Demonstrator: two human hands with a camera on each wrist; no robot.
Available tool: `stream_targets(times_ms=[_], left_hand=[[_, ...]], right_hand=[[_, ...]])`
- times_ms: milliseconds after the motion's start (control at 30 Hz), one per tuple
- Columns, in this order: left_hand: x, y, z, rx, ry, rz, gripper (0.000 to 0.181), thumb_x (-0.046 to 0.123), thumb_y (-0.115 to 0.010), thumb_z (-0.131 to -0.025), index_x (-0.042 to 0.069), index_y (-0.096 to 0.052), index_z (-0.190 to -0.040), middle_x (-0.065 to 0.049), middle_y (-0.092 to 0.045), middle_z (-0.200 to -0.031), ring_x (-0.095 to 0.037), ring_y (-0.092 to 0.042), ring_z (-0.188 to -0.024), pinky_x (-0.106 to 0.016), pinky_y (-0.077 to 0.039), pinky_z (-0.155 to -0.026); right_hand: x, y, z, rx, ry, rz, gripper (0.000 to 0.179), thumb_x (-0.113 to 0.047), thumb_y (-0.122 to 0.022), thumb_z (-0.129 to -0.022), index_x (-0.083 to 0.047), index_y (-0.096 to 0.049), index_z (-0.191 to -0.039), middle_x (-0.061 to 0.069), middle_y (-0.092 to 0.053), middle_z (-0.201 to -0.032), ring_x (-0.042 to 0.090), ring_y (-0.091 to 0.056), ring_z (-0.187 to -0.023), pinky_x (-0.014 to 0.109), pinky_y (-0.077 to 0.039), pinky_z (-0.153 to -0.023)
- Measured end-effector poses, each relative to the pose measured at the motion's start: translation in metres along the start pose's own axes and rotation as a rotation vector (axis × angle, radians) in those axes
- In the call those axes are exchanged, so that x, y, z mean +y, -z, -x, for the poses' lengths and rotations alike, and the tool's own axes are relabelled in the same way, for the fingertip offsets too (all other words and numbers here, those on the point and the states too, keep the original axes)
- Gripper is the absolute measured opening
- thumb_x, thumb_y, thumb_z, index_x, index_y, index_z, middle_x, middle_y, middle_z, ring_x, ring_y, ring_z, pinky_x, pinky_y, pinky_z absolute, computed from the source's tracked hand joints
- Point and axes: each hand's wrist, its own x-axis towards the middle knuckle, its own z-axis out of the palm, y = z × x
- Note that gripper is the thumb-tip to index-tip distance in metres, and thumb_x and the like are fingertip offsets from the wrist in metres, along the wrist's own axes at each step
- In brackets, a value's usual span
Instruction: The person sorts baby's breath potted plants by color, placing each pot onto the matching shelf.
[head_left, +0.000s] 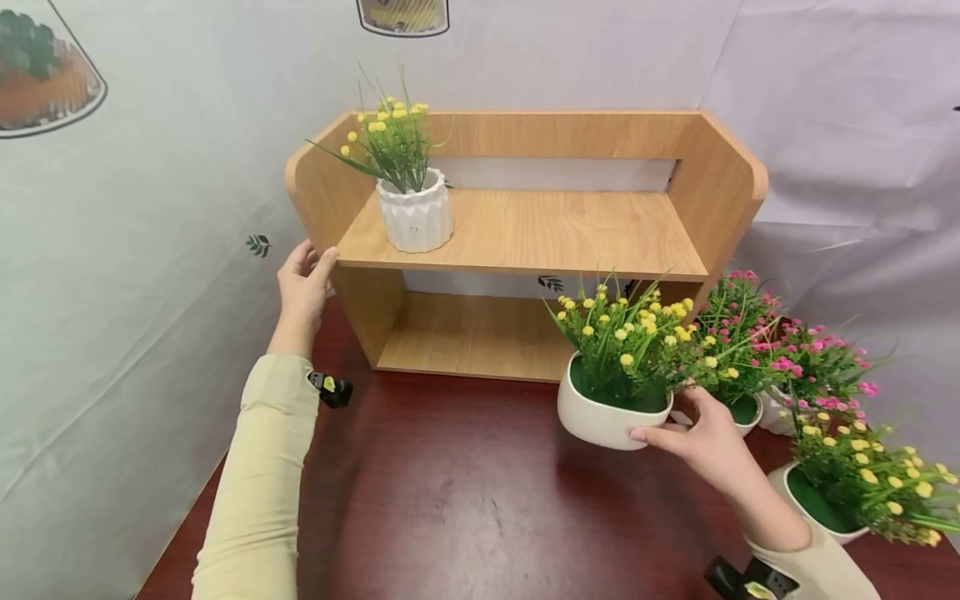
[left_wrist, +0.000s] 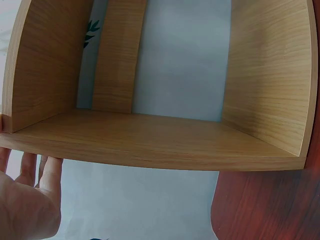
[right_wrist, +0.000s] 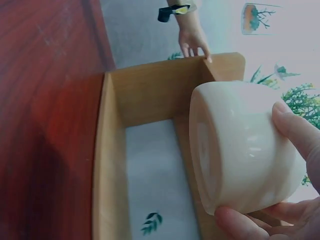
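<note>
My right hand (head_left: 705, 437) grips a white oval flowerpot (head_left: 611, 417) of yellow artificial flowers, thumb on its near side. The pot is in the air, in front of the right part of a two-tier wooden shelf (head_left: 525, 229). Seen from the right wrist, the pot (right_wrist: 245, 145) shows its smooth side and underside between thumb and fingers. My left hand (head_left: 302, 287) holds the shelf's left side panel, thumb at the front edge; its fingers (left_wrist: 50, 177) touch the outer face. On the upper tier, at the left, stands a ribbed white pot (head_left: 416, 217) with yellow flowers.
To the right of the shelf, pots of pink flowers (head_left: 817, 354) and another white pot (head_left: 817, 508) with yellow flowers stand on the dark red table (head_left: 450, 483). A pale printed cloth (head_left: 187, 183) hangs behind and at the left.
</note>
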Motion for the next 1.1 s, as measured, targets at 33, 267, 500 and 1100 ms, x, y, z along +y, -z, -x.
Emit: stream_targets(times_ms=[33,267,500,1100], left_hand=[[0.000,0.000,0.000,0.001,0.003,-0.003,0.040,0.019,-0.063,-0.091,0.017,-0.058,-0.130,-0.011,-0.055,-0.135,-0.018,-0.054,-0.116,-0.041,-0.043,-0.104],[0.002,0.000,0.000,-0.006,0.021,-0.023,0.042,0.022,-0.063,-0.092,0.020,-0.056,-0.132,-0.010,-0.051,-0.140,-0.021,-0.051,-0.122,-0.043,-0.040,-0.107],[0.001,0.000,0.000,-0.005,0.014,-0.013,0.041,0.021,-0.063,-0.091,0.019,-0.057,-0.132,-0.011,-0.051,-0.139,-0.021,-0.052,-0.121,-0.043,-0.040,-0.106],[0.000,0.000,0.000,0.003,0.011,0.011,0.039,0.019,-0.062,-0.092,0.017,-0.057,-0.130,-0.010,-0.054,-0.135,-0.019,-0.053,-0.116,-0.042,-0.040,-0.106]], right_hand=[[-0.002,0.002,-0.002,-0.002,-0.007,0.004,0.063,-0.005,-0.079,-0.075,0.008,-0.046,-0.127,0.014,-0.060,-0.113,-0.007,-0.060,-0.089,0.020,-0.055,-0.071],[-0.020,0.013,-0.011,0.025,-0.014,0.137,0.063,-0.017,-0.079,-0.077,0.005,-0.048,-0.127,0.020,-0.058,-0.118,-0.013,-0.054,-0.088,0.013,-0.049,-0.070],[-0.035,0.018,-0.022,0.022,0.011,0.133,0.057,-0.017,-0.077,-0.080,0.005,-0.047,-0.123,0.014,-0.057,-0.113,-0.008,-0.055,-0.085,0.013,-0.049,-0.066],[-0.082,0.008,-0.050,-0.007,0.170,0.030,0.062,-0.007,-0.078,-0.077,-0.003,-0.049,-0.132,-0.002,-0.061,-0.109,-0.005,-0.062,-0.081,0.016,-0.053,-0.066]])
